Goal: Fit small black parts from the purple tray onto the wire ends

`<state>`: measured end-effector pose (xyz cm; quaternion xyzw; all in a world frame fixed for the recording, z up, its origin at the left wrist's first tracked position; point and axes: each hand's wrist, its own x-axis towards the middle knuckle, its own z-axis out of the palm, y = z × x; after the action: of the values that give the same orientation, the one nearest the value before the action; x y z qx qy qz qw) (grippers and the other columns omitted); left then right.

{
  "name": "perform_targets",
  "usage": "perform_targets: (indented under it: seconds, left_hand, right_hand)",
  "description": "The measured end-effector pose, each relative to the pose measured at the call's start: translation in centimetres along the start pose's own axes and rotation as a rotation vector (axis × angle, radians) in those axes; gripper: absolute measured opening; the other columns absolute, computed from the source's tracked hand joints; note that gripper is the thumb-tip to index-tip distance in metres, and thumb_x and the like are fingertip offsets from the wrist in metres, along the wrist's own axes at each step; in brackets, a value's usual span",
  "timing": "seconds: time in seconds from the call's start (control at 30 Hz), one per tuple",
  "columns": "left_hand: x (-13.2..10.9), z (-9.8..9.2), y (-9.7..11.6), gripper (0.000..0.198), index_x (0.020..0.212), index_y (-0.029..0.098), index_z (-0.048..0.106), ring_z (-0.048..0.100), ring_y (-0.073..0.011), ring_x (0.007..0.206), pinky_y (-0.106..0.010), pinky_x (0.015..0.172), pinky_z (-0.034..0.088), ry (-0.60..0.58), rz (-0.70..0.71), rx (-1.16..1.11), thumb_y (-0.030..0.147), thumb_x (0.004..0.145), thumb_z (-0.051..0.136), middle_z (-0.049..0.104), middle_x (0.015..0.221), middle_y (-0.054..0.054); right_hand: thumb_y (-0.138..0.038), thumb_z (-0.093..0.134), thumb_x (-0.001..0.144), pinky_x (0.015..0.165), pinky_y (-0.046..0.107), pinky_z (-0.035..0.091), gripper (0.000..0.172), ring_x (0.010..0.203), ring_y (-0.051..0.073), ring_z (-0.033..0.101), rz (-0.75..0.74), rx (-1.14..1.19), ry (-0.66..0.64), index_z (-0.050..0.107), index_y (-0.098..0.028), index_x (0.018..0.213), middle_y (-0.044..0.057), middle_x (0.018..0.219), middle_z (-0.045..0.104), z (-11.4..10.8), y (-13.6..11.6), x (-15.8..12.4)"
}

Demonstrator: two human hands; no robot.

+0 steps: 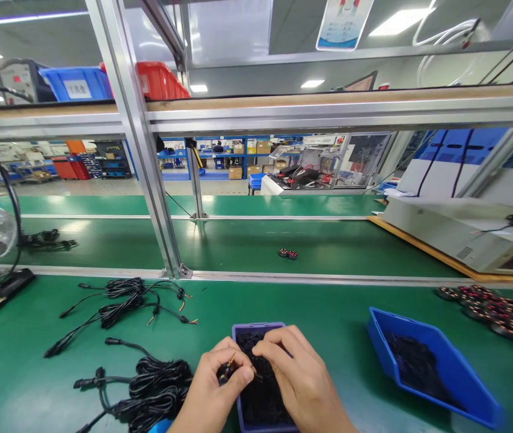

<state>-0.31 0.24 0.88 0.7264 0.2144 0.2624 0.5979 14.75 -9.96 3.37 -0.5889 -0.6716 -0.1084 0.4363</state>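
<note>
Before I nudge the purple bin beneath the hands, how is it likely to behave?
The purple bin will probably hold its shape, since its rim looks straight and moulded. It seems likelier to slide than tip, as it appears to sit flat on the green table. The black pieces heaped loosely inside may shift if jolted.

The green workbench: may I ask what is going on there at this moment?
A person's left hand pinches thin wires, one of them yellow, above a purple bin of small dark pieces. The right hand is close beside it, over the same bin; whether it grips anything is hard to tell. Black cable bundles lie to the left, and a blue bin with dark contents stands to the right.
</note>
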Motion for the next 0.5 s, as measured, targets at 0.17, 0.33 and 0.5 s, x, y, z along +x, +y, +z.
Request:
perform_targets:
  seconds: [0.17, 0.33, 0.5]
  left_hand:
    - [-0.15, -0.12, 0.07, 0.036, 0.069, 0.018, 0.064, 0.051, -0.019, 0.077, -0.029, 0.072, 0.039, -0.023, -0.018, 0.017, 0.048, 0.088, 0.065, 0.053, 0.076, -0.002]
    - [-0.12, -0.46, -0.17, 0.03, 0.073, 0.018, 0.066, 0.052, -0.0192, 0.079, -0.029, 0.074, 0.04, -0.09, -0.022, 0.053, 0.043, 0.089, 0.065, 0.054, 0.078, -0.002]
    - [-0.09, -0.37, -0.18, 0.03, 0.072, 0.018, 0.066, 0.052, -0.0188, 0.078, -0.028, 0.073, 0.04, -0.077, -0.024, 0.039, 0.043, 0.088, 0.066, 0.055, 0.078, -0.002]
  right_hand:
    - [-0.006, 0.04, 0.099, 0.066, 0.028, 0.047, 0.027, 0.078, 0.019, 0.058, -0.046, -0.087, -0.022, 0.063, -0.021, 0.094, 0.005, 0.085, 0.063, -0.21, -0.28, 0.3]
    - [-0.006, 0.039, 0.098, 0.065, 0.029, 0.045, 0.03, 0.077, 0.019, 0.057, -0.029, -0.117, -0.07, 0.062, -0.022, 0.089, 0.005, 0.084, 0.063, -0.68, -0.57, 0.4]
    - [-0.004, 0.039, 0.095, 0.064, 0.029, 0.044, 0.029, 0.076, 0.019, 0.056, -0.025, -0.116, -0.094, 0.061, -0.021, 0.088, 0.005, 0.084, 0.062, -0.72, -0.35, 0.38]
